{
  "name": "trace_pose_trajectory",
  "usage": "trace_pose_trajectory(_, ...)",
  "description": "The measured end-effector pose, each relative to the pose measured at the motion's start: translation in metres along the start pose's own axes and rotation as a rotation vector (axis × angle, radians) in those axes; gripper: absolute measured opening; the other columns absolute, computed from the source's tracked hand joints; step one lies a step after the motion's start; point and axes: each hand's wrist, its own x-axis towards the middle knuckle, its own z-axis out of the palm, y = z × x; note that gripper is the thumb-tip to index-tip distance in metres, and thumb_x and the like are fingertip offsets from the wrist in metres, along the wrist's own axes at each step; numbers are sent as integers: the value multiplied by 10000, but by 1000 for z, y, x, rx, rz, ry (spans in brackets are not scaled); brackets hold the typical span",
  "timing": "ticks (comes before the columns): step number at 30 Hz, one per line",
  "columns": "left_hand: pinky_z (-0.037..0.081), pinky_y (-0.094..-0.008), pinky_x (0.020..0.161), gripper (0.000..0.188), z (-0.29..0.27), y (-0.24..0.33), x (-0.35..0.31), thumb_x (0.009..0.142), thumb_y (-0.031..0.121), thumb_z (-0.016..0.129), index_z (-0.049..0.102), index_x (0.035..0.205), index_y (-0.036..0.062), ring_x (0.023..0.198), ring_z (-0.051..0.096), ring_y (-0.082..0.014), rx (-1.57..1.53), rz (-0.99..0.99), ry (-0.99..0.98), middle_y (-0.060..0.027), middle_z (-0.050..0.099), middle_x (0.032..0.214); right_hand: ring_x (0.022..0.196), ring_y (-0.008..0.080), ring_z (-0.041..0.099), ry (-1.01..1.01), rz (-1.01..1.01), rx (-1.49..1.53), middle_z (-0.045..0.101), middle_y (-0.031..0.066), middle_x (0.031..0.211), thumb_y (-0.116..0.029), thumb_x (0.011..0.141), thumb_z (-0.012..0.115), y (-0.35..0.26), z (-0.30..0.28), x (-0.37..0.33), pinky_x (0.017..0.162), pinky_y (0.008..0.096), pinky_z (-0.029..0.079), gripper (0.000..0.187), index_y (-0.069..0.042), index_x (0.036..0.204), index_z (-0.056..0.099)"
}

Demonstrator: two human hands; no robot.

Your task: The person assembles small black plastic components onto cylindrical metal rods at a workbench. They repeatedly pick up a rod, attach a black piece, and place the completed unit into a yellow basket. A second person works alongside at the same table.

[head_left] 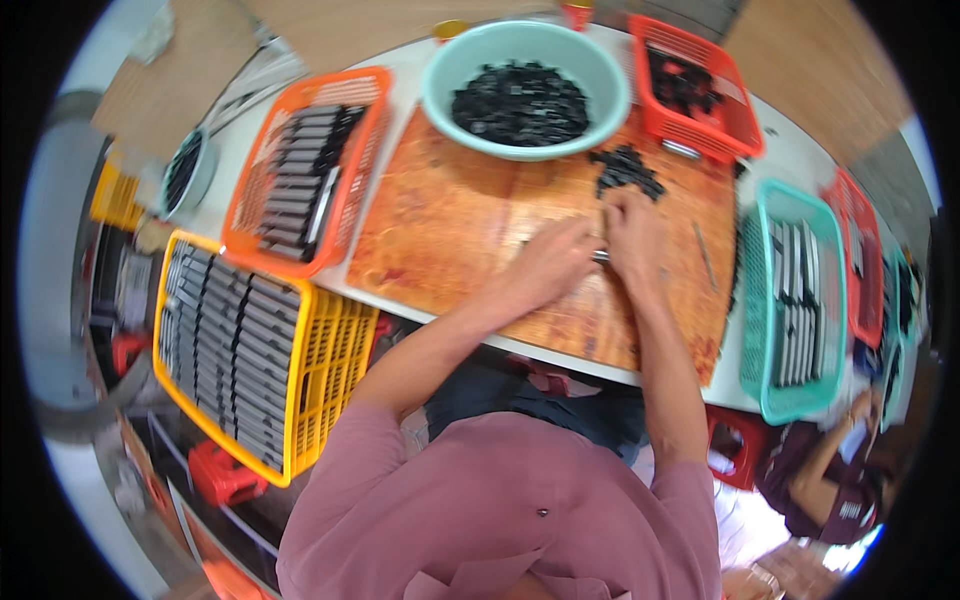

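Observation:
Over the wooden board (450, 240), my left hand (556, 262) and my right hand (635, 232) meet, both with closed fingers. Between them shows the end of a short silver-grey bar (600, 256), gripped by my left hand. The fingers of my right hand are bent just beside it; what they pinch is hidden and slightly blurred. A loose pile of small black plastic pieces (626, 172) lies just beyond my right hand. To the right of that hand, a thin metal rod (705, 255) rests on the board.
A pale green basin (440, 105) of black pieces stands at the board's far edge. A red basket (745, 130) sits far right, a green basket (755, 300) of grey bars right. Left are an orange basket (372, 110) and a yellow crate (335, 340) of grey bars. A co-worker (825, 485) sits at right.

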Motion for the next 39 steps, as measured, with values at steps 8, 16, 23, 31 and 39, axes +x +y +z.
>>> trace_pose_trajectory(8,490,-422,755,240,-6,-1,-3,773,199,812,675,900,47,876,621,-312,4,-29,2,-116,584,897,943,399,609,-73,-7,-74,652,198,948,-192,925,665,-1,1,-1,841,502,469,180,-12,938,656)
trace_pose_trajectory(16,467,-388,767,243,1,-2,-11,800,207,788,655,933,53,930,597,-256,-4,-4,49,-80,554,904,889,390,598,-68,51,-16,595,190,914,-182,950,676,-16,2,-8,790,491,451,218,20,927,599)
trace_pose_trajectory(23,480,-392,793,235,-3,1,-2,784,190,799,666,920,54,933,598,-272,-1,4,90,-85,564,919,904,395,601,-64,49,-67,595,191,938,-152,949,675,-10,-1,-2,798,496,456,192,22,934,594)
trace_pose_trajectory(31,474,-398,770,238,-2,-1,-4,764,186,798,652,898,53,909,595,-284,5,16,44,-86,562,894,924,414,585,-43,16,-142,595,199,965,-183,991,605,-10,-2,-5,824,506,440,214,28,960,588)
trace_pose_trajectory(39,463,-381,738,240,8,-1,-14,780,207,767,621,908,67,871,597,-272,-4,58,121,-74,559,880,901,427,579,24,7,-25,598,206,947,-144,985,587,-12,2,-9,809,509,437,179,31,950,580)
